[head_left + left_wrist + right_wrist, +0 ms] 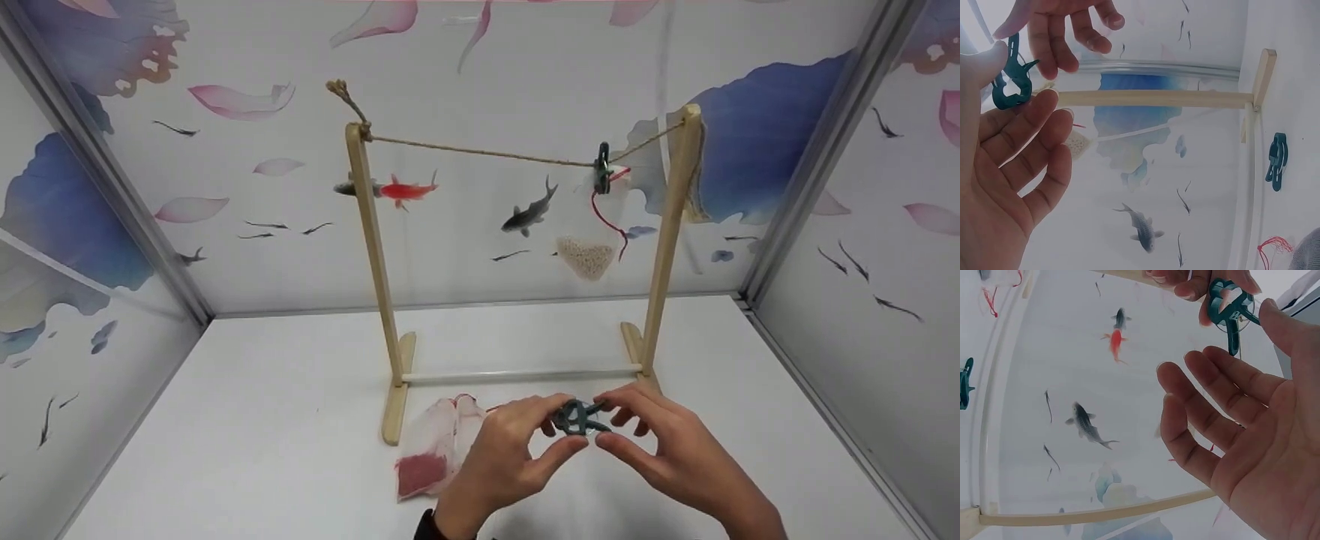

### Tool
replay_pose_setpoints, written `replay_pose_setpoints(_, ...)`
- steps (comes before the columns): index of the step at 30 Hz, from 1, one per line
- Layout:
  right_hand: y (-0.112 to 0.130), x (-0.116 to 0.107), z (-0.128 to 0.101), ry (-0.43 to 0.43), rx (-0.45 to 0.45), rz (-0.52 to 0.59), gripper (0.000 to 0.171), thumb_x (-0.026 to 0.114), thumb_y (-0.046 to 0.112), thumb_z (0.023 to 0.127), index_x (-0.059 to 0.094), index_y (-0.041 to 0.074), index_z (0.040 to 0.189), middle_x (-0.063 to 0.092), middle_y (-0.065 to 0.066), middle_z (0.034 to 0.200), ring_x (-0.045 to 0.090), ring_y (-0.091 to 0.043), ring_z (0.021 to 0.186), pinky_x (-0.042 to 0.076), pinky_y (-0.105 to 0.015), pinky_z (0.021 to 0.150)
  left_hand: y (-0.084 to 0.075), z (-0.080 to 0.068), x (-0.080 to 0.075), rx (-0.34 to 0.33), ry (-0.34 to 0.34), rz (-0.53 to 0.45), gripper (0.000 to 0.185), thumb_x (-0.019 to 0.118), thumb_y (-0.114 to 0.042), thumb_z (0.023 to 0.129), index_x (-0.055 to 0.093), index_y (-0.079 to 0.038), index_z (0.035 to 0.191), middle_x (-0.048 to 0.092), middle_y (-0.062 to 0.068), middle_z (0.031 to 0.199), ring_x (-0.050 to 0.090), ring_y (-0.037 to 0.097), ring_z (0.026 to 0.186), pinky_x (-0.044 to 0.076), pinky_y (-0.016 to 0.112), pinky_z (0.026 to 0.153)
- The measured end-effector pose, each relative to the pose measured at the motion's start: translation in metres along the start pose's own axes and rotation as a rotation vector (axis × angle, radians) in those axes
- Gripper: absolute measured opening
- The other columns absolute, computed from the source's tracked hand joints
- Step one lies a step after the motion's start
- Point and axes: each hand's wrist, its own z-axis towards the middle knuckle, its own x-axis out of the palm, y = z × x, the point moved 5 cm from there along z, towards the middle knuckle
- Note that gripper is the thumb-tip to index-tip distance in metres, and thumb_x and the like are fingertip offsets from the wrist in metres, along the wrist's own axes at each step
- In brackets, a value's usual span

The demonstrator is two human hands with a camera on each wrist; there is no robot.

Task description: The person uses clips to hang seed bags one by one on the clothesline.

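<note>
Near the front of the table, both hands meet at a dark green spring clip [576, 417]. My left hand [510, 442] pinches its jaw end between thumb and fingers. At the clip's two handles, my right hand [667, 442] has its thumb on one side and fingertips on the other, the remaining fingers loosely bent. A clear bag with dark pink contents [421, 474] and a red drawstring lies beside and partly behind my left hand. Another green clip [1277, 161] rests on the white table, hidden behind the hands in the head view.
A wooden frame [379, 277] stands behind the hands with a twine line [480, 153] across its posts. At the line's right end, a dark clip [602, 169] holds a hanging bag of beige grains [589, 256] with a red string. Printed panels enclose the table.
</note>
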Motion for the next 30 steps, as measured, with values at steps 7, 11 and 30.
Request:
replay_pose_setpoints(7, 0.000, 0.001, 0.000, 0.013, 0.000, 0.055, 0.025, 0.078, 0.023, 0.092, 0.061, 0.028, 0.111, 0.062, 0.019, 0.093, 0.059, -0.002, 0.075, 0.053, -0.027, 0.065, -0.002, -0.001, 0.002, 0.012, 0.057, -0.102, 0.033, 0.069, -0.025, 0.099, 0.063, -0.009, 0.128, 0.070, -0.003, 0.099, 0.063, 0.002, 0.083, 0.050, 0.012, 0.075)
replay_pose_setpoints(11, 0.002, 0.001, -0.001, 0.021, -0.034, 0.075, 0.024, 0.078, 0.020, 0.090, 0.063, 0.027, 0.107, 0.062, 0.019, 0.089, 0.057, -0.002, 0.072, 0.052, -0.026, 0.062, -0.002, -0.002, 0.001, 0.013, 0.066, -0.181, 0.035, 0.070, -0.023, 0.098, 0.062, -0.008, 0.129, 0.069, -0.001, 0.101, 0.064, 0.002, 0.084, 0.052, 0.015, 0.077)
replay_pose_setpoints(30, 0.004, -0.003, -0.004, -0.066, -0.189, 0.064, 0.020, 0.074, 0.038, 0.093, 0.057, 0.026, 0.093, 0.049, 0.019, 0.075, 0.048, 0.001, 0.064, 0.042, -0.020, 0.052, -0.008, -0.002, 0.014, 0.037, 0.127, -0.227, 0.035, 0.066, -0.023, 0.100, 0.056, -0.006, 0.130, 0.066, 0.001, 0.105, 0.062, 0.004, 0.085, 0.049, 0.011, 0.077)
